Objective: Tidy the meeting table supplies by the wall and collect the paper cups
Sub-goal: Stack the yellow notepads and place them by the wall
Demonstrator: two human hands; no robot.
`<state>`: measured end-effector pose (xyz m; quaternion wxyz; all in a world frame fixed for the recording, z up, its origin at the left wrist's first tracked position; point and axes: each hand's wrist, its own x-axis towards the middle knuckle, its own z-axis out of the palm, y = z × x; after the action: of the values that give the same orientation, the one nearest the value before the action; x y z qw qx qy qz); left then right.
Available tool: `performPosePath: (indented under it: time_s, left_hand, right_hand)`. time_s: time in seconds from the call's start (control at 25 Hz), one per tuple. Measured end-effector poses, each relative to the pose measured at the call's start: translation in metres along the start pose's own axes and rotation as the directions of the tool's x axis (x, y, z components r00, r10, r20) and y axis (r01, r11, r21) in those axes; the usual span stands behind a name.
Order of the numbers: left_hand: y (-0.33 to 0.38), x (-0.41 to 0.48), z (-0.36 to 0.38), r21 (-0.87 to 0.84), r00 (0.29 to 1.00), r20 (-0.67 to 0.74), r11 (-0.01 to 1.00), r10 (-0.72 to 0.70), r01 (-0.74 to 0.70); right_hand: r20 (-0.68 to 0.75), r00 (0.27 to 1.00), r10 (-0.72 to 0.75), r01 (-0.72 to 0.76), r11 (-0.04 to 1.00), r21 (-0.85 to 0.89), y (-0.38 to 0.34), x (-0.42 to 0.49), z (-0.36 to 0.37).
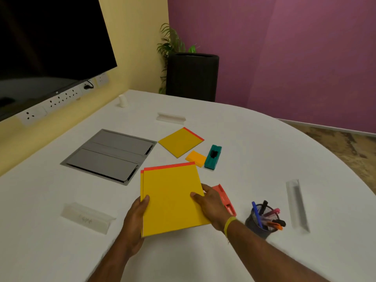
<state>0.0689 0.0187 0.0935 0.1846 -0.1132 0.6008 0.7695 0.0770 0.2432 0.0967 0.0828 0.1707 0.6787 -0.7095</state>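
Two stacked yellow notepads (171, 198) with red top strips are held just above the white table (264, 143). My left hand (136, 218) grips their left edge, thumb on top. My right hand (211, 206) grips their right edge. A third yellow notepad (180, 142) lies further back. Beside it sit a small orange sticky-note pad (196, 158) and a teal block (213, 157). A red holder (224, 198) lies partly hidden behind my right hand. A black mesh pen cup (261, 219) with several pens stands to the right. No paper cups are in view.
A grey cable hatch (107, 155) is set into the table on the left. Clear name stands lie at front left (87, 217), back (171, 118) and right (297, 204). A small white object (123, 100) stands near the wall. A screen, wall sockets and a dark planter are behind.
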Motion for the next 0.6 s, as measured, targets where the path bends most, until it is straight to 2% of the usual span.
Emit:
performPosePath:
  time_s: [0.16, 0.28, 0.4, 0.52, 0.6]
  left_hand:
    - [0.000, 0.037, -0.062, 0.098, 0.998, 0.031, 0.994, 0.055, -0.058]
    - [0.007, 0.067, -0.095, 0.091, 0.996, 0.040, 0.993, 0.078, -0.081]
    - [0.015, 0.097, -0.123, 0.103, 0.994, 0.029, 0.989, 0.105, -0.107]
    - [0.022, 0.128, -0.146, 0.106, 0.993, 0.010, 0.987, 0.119, -0.119]
    - [0.025, 0.146, -0.157, 0.107, 0.992, 0.003, 0.987, 0.124, -0.124]
  right_hand:
    - [-0.052, 0.998, 0.038, -0.039, 0.999, -0.008, 0.018, 0.024, 0.057]
    - [-0.079, 0.994, 0.076, -0.075, 0.997, 0.017, 0.027, 0.050, 0.081]
    - [-0.189, 0.978, 0.087, -0.082, 0.996, 0.033, 0.021, 0.085, 0.084]
    - [-0.367, 0.927, 0.073, -0.113, 0.990, -0.088, 0.016, 0.129, 0.076]
    - [-0.432, 0.902, 0.029, -0.136, 0.966, -0.219, 0.016, 0.161, 0.073]
